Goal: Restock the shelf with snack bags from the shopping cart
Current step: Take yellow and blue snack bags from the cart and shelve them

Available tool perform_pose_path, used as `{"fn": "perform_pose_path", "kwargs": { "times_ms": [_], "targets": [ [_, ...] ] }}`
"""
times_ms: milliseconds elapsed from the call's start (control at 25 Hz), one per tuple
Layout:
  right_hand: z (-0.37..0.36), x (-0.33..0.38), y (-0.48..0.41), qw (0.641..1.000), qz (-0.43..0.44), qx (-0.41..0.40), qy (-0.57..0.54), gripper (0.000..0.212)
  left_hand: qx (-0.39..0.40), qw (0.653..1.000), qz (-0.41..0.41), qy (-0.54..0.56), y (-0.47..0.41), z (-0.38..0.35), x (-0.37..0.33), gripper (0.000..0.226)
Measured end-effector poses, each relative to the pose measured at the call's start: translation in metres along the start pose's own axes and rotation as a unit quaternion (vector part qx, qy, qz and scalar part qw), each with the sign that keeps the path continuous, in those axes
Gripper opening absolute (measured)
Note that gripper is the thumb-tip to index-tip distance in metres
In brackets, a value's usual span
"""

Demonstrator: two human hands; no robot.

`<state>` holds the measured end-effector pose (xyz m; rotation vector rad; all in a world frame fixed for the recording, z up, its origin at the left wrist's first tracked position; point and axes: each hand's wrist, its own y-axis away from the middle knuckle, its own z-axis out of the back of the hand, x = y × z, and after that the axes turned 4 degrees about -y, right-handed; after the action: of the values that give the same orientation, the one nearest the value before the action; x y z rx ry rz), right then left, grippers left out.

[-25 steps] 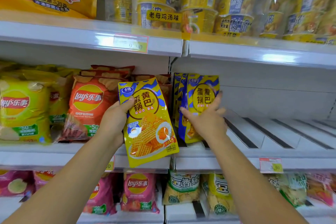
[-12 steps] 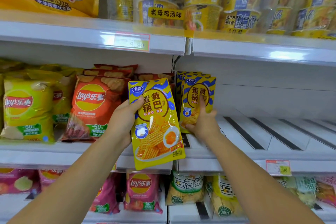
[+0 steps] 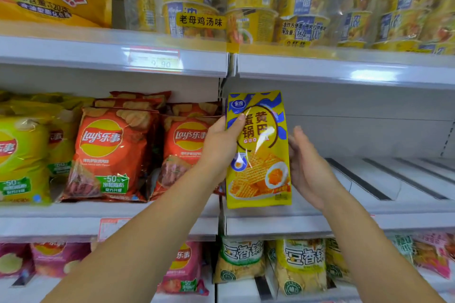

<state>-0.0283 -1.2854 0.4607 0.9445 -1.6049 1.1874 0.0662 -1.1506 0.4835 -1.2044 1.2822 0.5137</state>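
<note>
A yellow and blue egg-yolk guoba snack bag (image 3: 261, 155) stands upright at the left end of the white middle shelf (image 3: 344, 209). My left hand (image 3: 219, 147) grips its left edge, thumb across the front. My right hand (image 3: 307, 167) is just to the right of the bag with straight fingers, at or very near its right edge, and holds nothing. The same-kind bags seen earlier on this shelf are hidden behind the front bag. The shopping cart is out of view.
Red Lay's chip bags (image 3: 108, 152) fill the shelf bay to the left. Clear dividers with dark strips (image 3: 357, 179) run along the shelf to the right. Cup noodle packs (image 3: 246, 0) sit on the shelf above, bean snack bags (image 3: 300, 263) below.
My left hand carried the bag to the right and set it in front of the bags on the shelf. My right hand let go of those bags and moved to the bag's right side.
</note>
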Motion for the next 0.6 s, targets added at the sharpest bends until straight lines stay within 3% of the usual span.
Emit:
{"fn": "perform_pose_path", "kwargs": {
  "times_ms": [80,200,320,440,520,600],
  "targets": [
    [0.003,-0.004,-0.005,0.986,0.057,-0.052,0.146,0.039,-0.007,0.993,-0.061,-0.1,-0.011,-0.012,0.009,0.016],
    [0.011,-0.022,-0.012,0.943,0.068,-0.045,0.323,0.053,0.014,0.987,-0.032,-0.154,-0.017,-0.01,0.032,0.029],
    [0.028,-0.035,-0.018,0.966,0.014,-0.044,0.255,0.055,0.038,0.986,0.016,-0.163,-0.013,0.002,0.047,0.04],
    [0.037,-0.033,-0.023,0.97,-0.031,-0.053,0.235,0.039,0.022,0.987,0.024,-0.16,-0.01,0.004,0.05,0.041],
    [0.034,-0.025,-0.03,0.971,-0.03,-0.087,0.222,0.051,-0.001,0.989,0.014,-0.145,-0.011,0.004,0.05,0.042],
    [0.035,-0.019,-0.049,0.975,-0.028,-0.151,0.161,0.066,-0.015,0.992,-0.009,-0.125,-0.016,0.004,0.051,0.065]
  ]
}}
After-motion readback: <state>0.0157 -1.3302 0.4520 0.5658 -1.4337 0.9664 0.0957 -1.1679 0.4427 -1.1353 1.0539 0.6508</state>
